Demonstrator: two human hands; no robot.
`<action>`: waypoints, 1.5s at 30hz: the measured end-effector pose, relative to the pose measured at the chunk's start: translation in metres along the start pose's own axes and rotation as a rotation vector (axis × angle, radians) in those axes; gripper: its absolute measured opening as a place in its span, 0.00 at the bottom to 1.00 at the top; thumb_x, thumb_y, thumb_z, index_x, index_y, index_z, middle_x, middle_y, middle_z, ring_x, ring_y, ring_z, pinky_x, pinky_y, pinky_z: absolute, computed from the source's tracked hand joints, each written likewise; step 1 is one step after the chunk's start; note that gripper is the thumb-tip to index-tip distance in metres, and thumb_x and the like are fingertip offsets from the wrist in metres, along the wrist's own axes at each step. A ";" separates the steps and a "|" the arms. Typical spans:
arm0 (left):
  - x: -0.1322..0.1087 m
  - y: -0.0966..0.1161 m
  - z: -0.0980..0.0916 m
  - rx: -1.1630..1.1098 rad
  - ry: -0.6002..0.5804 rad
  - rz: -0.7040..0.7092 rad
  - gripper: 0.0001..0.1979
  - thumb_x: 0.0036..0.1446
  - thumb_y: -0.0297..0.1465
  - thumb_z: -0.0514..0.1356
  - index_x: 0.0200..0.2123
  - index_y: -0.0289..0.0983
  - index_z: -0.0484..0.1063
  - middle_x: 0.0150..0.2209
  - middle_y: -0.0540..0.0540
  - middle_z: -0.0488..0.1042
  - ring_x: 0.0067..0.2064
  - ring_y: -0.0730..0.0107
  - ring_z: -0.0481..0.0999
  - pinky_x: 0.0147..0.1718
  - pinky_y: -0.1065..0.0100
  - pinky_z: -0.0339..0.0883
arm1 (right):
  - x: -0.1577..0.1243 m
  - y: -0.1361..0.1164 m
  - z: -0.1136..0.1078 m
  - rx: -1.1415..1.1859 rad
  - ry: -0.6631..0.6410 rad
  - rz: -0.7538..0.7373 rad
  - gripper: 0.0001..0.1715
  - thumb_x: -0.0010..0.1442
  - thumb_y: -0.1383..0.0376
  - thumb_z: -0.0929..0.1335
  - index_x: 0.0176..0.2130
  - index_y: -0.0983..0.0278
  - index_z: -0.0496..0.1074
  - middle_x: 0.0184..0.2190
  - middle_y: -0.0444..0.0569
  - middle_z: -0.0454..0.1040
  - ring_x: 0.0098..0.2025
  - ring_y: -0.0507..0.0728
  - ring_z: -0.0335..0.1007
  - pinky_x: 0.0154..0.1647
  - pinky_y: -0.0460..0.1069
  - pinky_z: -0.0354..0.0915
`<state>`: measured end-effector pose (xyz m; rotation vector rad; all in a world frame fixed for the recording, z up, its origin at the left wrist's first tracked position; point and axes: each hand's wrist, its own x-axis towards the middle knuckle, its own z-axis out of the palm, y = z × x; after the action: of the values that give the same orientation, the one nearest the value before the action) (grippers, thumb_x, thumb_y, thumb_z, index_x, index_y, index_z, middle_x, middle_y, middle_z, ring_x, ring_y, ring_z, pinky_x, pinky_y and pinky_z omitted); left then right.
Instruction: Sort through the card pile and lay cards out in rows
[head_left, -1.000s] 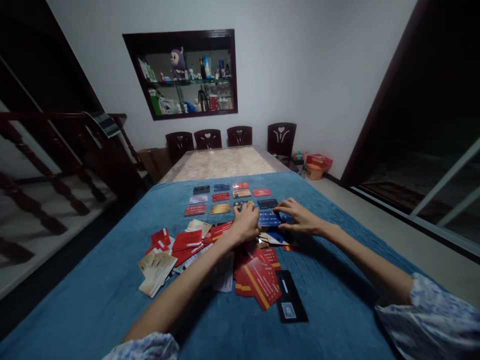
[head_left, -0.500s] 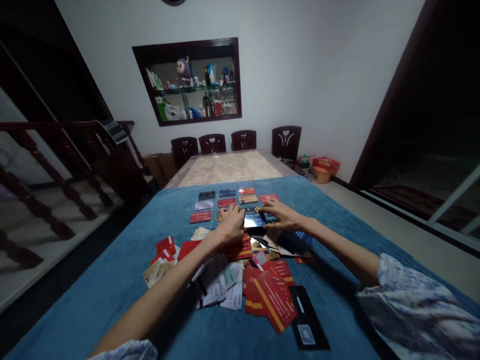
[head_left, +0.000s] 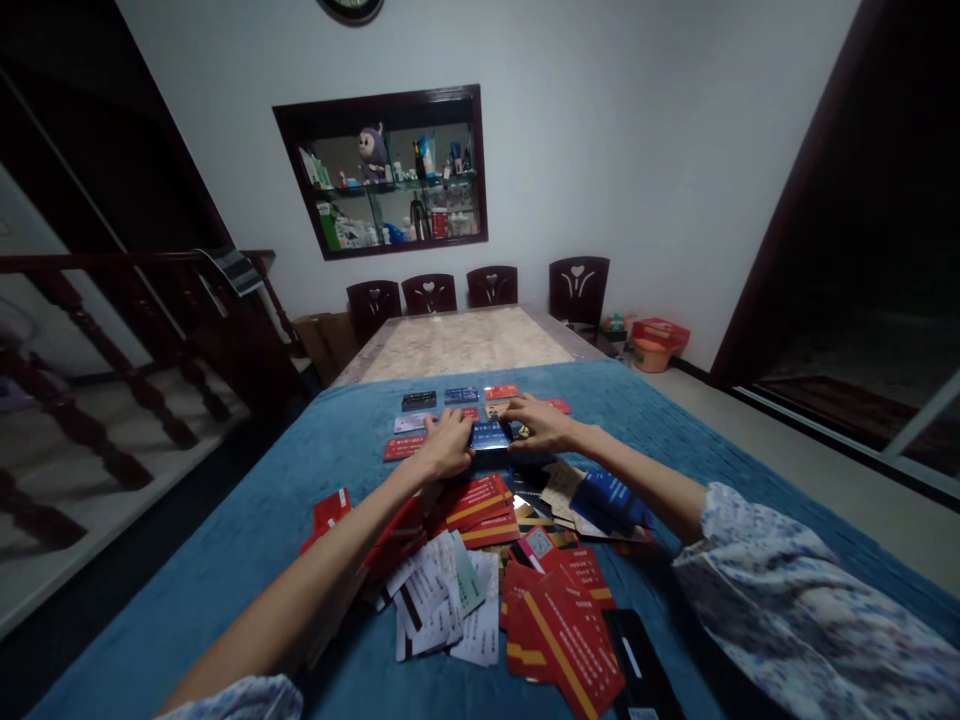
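Observation:
A blue card [head_left: 491,437], perhaps with others beneath it, lies between my hands near the laid-out cards. My left hand [head_left: 448,445] grips its left edge with curled fingers. At the opposite edge, my right hand [head_left: 541,425] pinches it between thumb and fingers. Beyond are a dark card [head_left: 418,401], another blue card [head_left: 461,395], an orange-red card [head_left: 501,392] and a pale card [head_left: 414,424], in loose rows. A red card [head_left: 403,447] lies left of my left hand. My left hand partly hides some cards there.
Nearer me are red-and-gold cards [head_left: 559,630], white cards [head_left: 442,600], blue cards [head_left: 611,503] and a long black card [head_left: 641,665]. A blue cloth [head_left: 247,590] covers the near part of the table [head_left: 457,340]. Dark chairs [head_left: 579,290] stand at the far end.
Both hands have moved slightly left and away from the pile with the blue card, which now sits closer to the laid-out rows. The camera view has tilted slightly upward.

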<state>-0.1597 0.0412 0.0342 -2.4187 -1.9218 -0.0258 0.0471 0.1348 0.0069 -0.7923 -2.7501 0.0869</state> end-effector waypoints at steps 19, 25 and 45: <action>0.050 -0.047 0.008 0.069 -0.014 -0.050 0.15 0.54 0.30 0.59 0.46 0.38 0.70 0.54 0.37 0.68 0.58 0.48 0.62 0.54 0.45 0.56 | 0.064 0.008 -0.003 -0.147 -0.126 0.045 0.24 0.55 0.57 0.74 0.49 0.65 0.76 0.48 0.59 0.72 0.52 0.66 0.63 0.48 0.53 0.62; 0.066 -0.057 0.007 0.070 -0.026 -0.086 0.15 0.56 0.29 0.58 0.48 0.38 0.70 0.55 0.36 0.67 0.59 0.47 0.62 0.54 0.45 0.56 | 0.083 0.010 -0.005 -0.158 -0.140 0.109 0.23 0.55 0.57 0.73 0.49 0.64 0.76 0.49 0.58 0.72 0.54 0.67 0.63 0.44 0.52 0.63; 0.121 -0.092 0.025 0.034 -0.029 -0.150 0.17 0.56 0.28 0.56 0.50 0.41 0.69 0.58 0.38 0.67 0.62 0.46 0.58 0.55 0.40 0.55 | 0.139 0.033 0.014 -0.228 -0.209 0.234 0.24 0.57 0.58 0.70 0.52 0.65 0.75 0.54 0.64 0.69 0.58 0.73 0.58 0.47 0.58 0.64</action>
<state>-0.2227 0.1815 0.0172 -2.2615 -2.0937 0.0365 -0.0529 0.2363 0.0235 -1.2296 -2.8826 -0.1058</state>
